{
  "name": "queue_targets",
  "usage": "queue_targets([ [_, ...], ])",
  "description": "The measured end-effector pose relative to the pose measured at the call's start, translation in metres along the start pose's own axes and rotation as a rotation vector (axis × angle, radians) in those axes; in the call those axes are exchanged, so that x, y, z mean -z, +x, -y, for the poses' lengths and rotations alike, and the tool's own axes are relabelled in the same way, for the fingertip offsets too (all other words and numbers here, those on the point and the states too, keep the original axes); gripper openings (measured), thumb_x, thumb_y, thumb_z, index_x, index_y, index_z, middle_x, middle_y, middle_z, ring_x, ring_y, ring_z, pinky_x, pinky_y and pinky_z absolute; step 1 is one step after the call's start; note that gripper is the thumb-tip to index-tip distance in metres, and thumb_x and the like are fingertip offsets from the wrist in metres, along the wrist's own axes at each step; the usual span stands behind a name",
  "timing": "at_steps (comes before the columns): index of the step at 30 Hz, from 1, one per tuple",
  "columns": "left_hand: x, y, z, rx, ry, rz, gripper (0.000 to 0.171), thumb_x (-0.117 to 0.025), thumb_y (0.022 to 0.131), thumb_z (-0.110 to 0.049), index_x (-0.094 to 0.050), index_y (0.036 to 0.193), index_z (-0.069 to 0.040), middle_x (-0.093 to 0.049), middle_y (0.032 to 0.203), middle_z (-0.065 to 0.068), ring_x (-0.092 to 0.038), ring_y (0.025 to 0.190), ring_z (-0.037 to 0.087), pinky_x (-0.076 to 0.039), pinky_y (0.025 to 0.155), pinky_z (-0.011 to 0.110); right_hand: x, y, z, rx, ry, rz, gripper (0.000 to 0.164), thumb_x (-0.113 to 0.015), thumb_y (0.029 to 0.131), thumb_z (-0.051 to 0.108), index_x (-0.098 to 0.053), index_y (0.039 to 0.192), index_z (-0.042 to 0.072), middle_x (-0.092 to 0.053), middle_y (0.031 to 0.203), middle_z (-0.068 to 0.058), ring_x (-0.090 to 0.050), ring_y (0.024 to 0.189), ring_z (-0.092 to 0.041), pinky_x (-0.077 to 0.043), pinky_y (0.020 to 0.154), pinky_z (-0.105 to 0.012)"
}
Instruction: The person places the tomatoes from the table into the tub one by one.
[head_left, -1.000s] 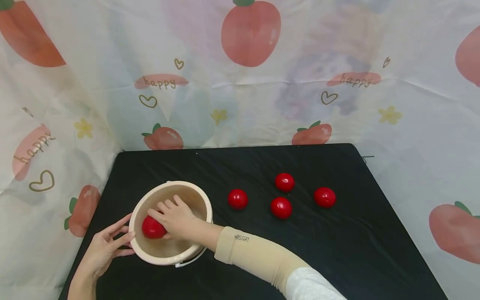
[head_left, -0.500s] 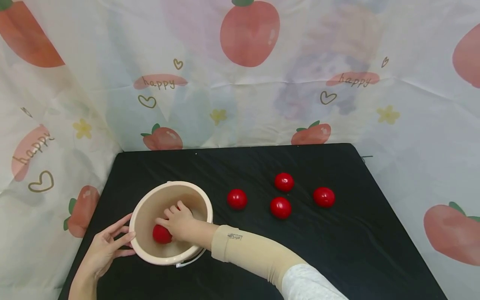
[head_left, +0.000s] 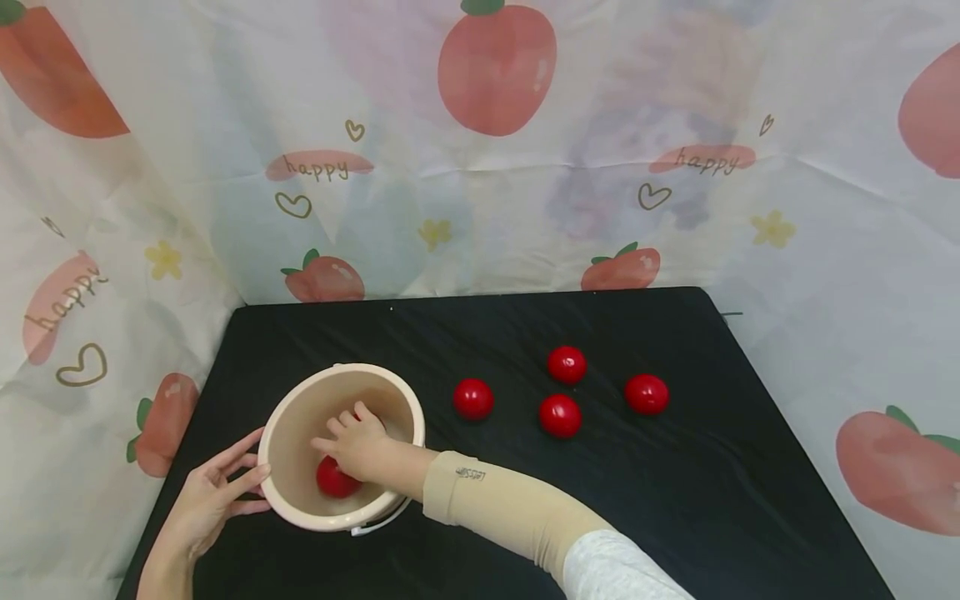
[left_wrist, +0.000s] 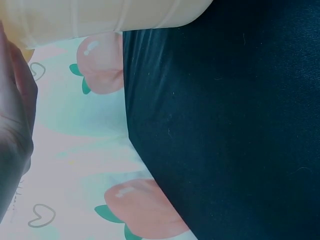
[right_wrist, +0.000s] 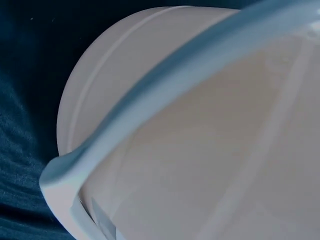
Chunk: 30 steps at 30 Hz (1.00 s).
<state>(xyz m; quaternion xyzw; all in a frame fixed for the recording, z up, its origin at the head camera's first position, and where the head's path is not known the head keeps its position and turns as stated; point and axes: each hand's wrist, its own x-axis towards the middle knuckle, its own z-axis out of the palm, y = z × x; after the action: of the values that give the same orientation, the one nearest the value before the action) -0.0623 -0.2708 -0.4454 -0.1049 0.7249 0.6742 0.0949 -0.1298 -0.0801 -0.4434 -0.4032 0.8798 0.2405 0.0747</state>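
A cream bucket point(head_left: 285, 417) stands on the left of the black table, tilted so its opening shows. My left hand point(head_left: 213, 492) grips its left side, the thumb at the rim and the fingers against the outer wall. Inside the bucket is my right hand point(head_left: 356, 442), its fingers spread. A shiny red ball point(head_left: 336, 478) lies just below that hand, partly covered by it. A sliver of red shows behind the fingers; what it belongs to is hidden. The right wrist view shows only the bucket's wall and its pale handle point(right_wrist: 135, 100), not the hand.
Several red balls lie right of the bucket: one ball point(head_left: 473, 399) nearest, then a back ball point(head_left: 567, 365), a front ball point(head_left: 560, 416) and a far-right ball point(head_left: 647, 394). A fruit-printed cloth point(head_left: 510, 208) hangs behind the black table point(head_left: 675, 500).
The red ball in the bucket has slipped down and right, out from under my right fingers, which have loosened from it. My left hand and the bucket stay put.
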Motion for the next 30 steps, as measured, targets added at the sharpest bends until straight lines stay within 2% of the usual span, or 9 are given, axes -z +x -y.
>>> queue_targets([
  [5,0.001,0.0,0.0,-0.004,-0.002,0.001,0.044,-0.06,0.087,-0.004,-0.054,0.12,-0.033,-0.061,0.083,-0.004,-0.065,0.067,0.015,-0.057,0.061,0.037,-0.002,-0.004,-0.005,0.005,0.042,-0.114,0.049,-0.049,0.088,0.052,-0.03,0.132,0.043,-0.042,0.121,0.012,-0.037,0.111,-0.007,-0.027,0.097,-0.03],
  [10,0.0,0.001,0.0,0.009,0.012,-0.012,0.044,-0.061,0.087,-0.006,-0.052,0.123,-0.03,-0.061,0.083,-0.004,-0.065,0.067,0.015,-0.057,0.061,0.037,-0.006,-0.018,-0.017,0.032,0.102,-0.328,0.052,-0.056,0.084,0.05,-0.036,0.13,0.037,-0.045,0.121,0.009,-0.041,0.109,-0.01,-0.032,0.094,-0.03],
  [14,0.0,0.0,0.001,0.019,0.019,-0.022,0.044,-0.062,0.087,-0.007,-0.052,0.123,-0.03,-0.061,0.082,-0.003,-0.065,0.067,0.015,-0.057,0.061,0.037,-0.009,-0.034,-0.031,0.038,0.199,-0.455,0.052,-0.062,0.082,0.045,-0.042,0.129,0.034,-0.045,0.123,0.006,-0.039,0.113,-0.011,-0.033,0.096,-0.032],
  [17,0.001,-0.001,0.003,0.023,0.015,-0.022,0.044,-0.061,0.087,-0.006,-0.052,0.121,-0.032,-0.061,0.083,-0.003,-0.065,0.066,0.015,-0.057,0.061,0.037,-0.009,-0.049,-0.045,0.021,0.297,-0.504,0.053,-0.063,0.083,0.041,-0.042,0.13,0.03,-0.042,0.128,0.003,-0.035,0.12,-0.013,-0.03,0.1,-0.036],
  [23,0.002,-0.001,0.003,0.012,-0.001,-0.014,0.044,-0.061,0.086,-0.005,-0.054,0.117,-0.036,-0.061,0.083,-0.002,-0.065,0.066,0.016,-0.057,0.061,0.038,-0.017,-0.079,-0.09,-0.117,0.433,-0.611,0.052,-0.062,0.086,0.037,-0.041,0.132,0.024,-0.039,0.136,-0.003,-0.032,0.126,-0.018,-0.029,0.101,-0.043],
  [26,0.001,0.0,0.002,0.009,0.0,-0.014,0.044,-0.062,0.086,-0.006,-0.054,0.118,-0.034,-0.061,0.083,-0.002,-0.065,0.066,0.015,-0.057,0.061,0.038,-0.031,-0.094,-0.115,-0.209,0.494,-0.656,0.051,-0.062,0.086,0.034,-0.042,0.132,0.023,-0.038,0.137,-0.005,-0.032,0.127,-0.02,-0.029,0.1,-0.045],
  [30,-0.001,0.001,0.001,0.007,0.005,-0.017,0.044,-0.062,0.086,-0.005,-0.054,0.119,-0.033,-0.061,0.082,-0.003,-0.065,0.066,0.015,-0.057,0.061,0.037,-0.059,-0.117,-0.148,-0.354,0.584,-0.645,0.053,-0.064,0.085,0.029,-0.041,0.132,0.021,-0.037,0.137,-0.007,-0.033,0.126,-0.024,-0.028,0.098,-0.05],
])
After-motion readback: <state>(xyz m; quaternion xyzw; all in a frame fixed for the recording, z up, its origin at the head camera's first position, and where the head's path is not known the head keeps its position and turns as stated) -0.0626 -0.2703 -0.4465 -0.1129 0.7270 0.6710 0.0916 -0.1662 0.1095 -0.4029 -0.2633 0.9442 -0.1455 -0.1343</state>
